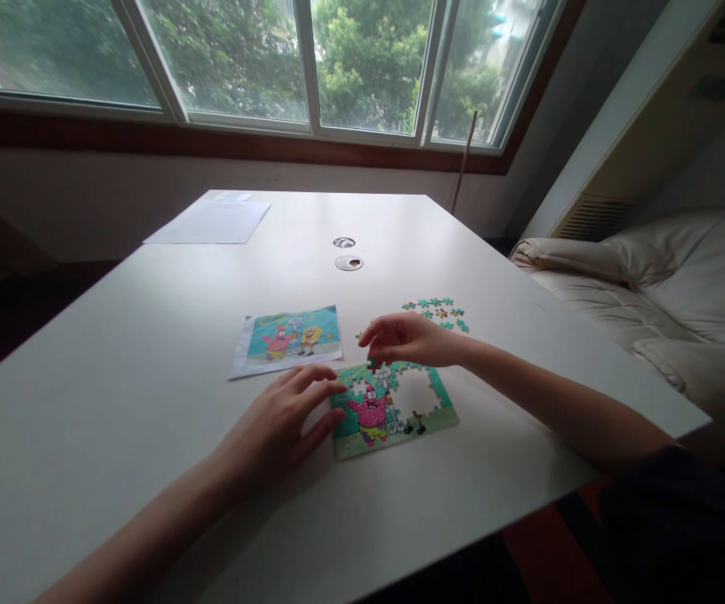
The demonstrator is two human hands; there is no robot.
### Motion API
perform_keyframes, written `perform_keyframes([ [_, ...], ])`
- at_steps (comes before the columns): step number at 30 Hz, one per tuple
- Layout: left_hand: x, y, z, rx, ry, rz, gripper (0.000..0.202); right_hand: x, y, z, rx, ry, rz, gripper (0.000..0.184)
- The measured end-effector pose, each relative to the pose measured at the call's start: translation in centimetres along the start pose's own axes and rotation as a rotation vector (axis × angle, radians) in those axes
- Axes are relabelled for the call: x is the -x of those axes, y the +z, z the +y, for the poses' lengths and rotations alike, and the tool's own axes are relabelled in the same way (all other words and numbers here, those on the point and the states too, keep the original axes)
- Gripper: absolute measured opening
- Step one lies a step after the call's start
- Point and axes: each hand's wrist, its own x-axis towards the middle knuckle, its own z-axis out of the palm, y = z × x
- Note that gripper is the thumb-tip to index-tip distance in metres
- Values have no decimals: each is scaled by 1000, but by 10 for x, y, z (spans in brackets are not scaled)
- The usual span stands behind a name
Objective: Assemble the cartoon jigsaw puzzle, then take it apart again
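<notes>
A partly filled jigsaw puzzle (368, 415) with a pink starfish figure lies on the white table, with a large gap on its right and a smaller one at the upper left. My left hand (290, 411) rests at the puzzle's left edge, fingers stretched out and apart, fingertips touching it. Above the puzzle's top edge, my right hand (406, 340) pinches a small puzzle piece (372, 362), dark green where it shows. Behind that hand lie several loose puzzle pieces (441, 313), some partly hidden by it. A printed reference picture (293, 340) of three cartoon figures lies to the left.
White paper sheets (208, 220) lie at the table's far left corner. Two round cable-hole covers (348, 263) sit in the white tabletop (148, 352). A pale leather sofa (683, 285) stands to the right, and a window (362, 67) is beyond the table.
</notes>
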Motion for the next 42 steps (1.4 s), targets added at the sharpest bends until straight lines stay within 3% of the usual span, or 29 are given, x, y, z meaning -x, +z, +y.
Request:
perform_keyframes([
  [5,-12,-1,13,293,-219,88,24,4,20,-3,-93,16,-5,28],
  [14,-17,5,15,683,-371,9,27,3,36,-3,-53,-46,78,26],
  [18,-18,3,19,783,-448,123,27,8,35,-3,16,-87,229,25],
  [22,-17,3,21,905,-555,248,26,14,41,-2,320,-137,387,21],
  [29,-14,6,22,949,-558,269,24,20,59,-5,481,-232,476,13],
  [42,-13,13,19,922,-574,226,26,19,55,5,662,-432,519,7],
])
